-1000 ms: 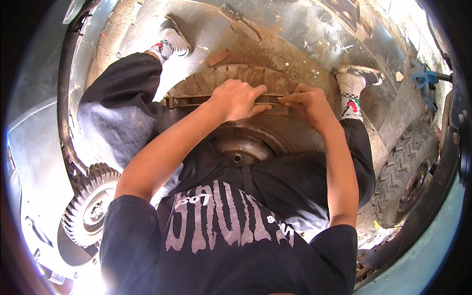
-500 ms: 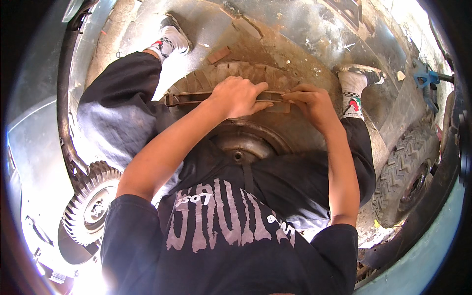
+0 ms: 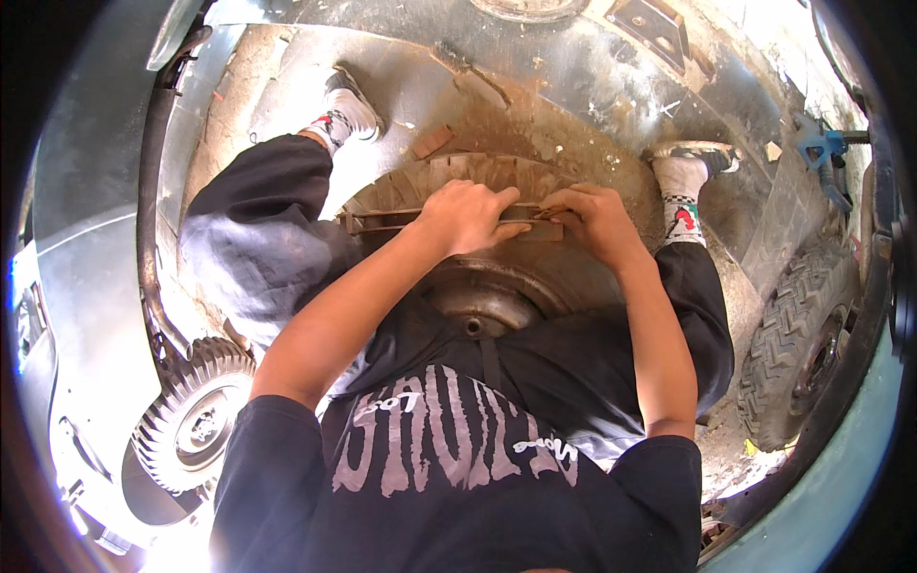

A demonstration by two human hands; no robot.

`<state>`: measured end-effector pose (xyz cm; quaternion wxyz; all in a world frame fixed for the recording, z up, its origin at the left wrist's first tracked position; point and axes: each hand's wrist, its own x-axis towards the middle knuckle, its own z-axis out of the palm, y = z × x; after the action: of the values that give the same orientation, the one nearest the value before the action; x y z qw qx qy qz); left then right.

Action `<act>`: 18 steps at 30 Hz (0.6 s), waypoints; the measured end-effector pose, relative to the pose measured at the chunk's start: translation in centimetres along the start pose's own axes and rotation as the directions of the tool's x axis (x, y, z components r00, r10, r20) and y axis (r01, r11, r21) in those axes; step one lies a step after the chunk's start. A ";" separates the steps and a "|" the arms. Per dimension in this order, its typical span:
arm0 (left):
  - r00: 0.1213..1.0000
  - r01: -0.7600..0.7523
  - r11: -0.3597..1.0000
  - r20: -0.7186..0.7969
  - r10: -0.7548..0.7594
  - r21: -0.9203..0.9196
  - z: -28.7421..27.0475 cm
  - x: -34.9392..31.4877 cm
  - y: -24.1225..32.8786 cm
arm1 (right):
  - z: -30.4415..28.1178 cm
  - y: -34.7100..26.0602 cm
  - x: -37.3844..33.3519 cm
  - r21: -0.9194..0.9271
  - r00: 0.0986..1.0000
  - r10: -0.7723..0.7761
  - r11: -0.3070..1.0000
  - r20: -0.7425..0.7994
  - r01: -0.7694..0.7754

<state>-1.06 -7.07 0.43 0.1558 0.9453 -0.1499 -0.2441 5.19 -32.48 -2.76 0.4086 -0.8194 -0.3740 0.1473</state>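
Observation:
My left hand [image 3: 470, 220] wraps around the middle of a long, narrow frame [image 3: 351, 223] made of two thin parallel bars joined at the left end; it looks like a hacksaw. At the frame's right end, the fingers of my right hand [image 3: 590, 222] are pinched together on it. What exactly they grip there is too small to tell. Under the frame lies a big worn tire [image 3: 468, 168] with a metal rim [image 3: 487, 304], between my spread legs. A small flat brown piece [image 3: 548, 232] shows just below the frame, close to my right hand.
A knobbly-tread wheel [image 3: 798, 349] stands at the right, with a blue tool [image 3: 821, 146] beyond it. Another wheel [image 3: 196, 430] is at the lower left, near a dark metal bar [image 3: 148, 220]. A brick-coloured block [image 3: 433, 141] lies past the tire.
The view has shifted, so everything sits slightly lower in the picture. Both hands keep their hold on the frame; the right fingers have bent slightly more at its end.

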 end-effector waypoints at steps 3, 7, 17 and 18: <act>1.000 0.006 1.000 0.006 -0.006 0.013 -0.2 0.2 -0.1 | -0.9 0.1 -0.4 -0.023 0.999 0.040 0.999 0.031 -0.039; 0.999 0.032 0.999 0.042 -0.032 0.023 -0.5 0.1 0.3 | -0.9 0.3 -0.7 -0.015 1.000 -0.005 1.000 0.024 0.005; 0.999 0.010 1.000 -0.043 -0.009 0.026 0.0 0.1 0.1 | -0.7 0.9 -0.8 -0.015 1.000 0.007 1.000 0.024 -0.006; 0.999 0.004 1.000 -0.040 -0.004 0.017 0.4 0.0 0.4 | 0.1 0.5 -0.6 -0.054 0.999 -0.036 0.998 0.006 0.036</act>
<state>-1.30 -7.52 0.25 0.1499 0.9517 -0.1470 -0.2241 5.02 -33.05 -3.26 0.3878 -0.8229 -0.3937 0.1319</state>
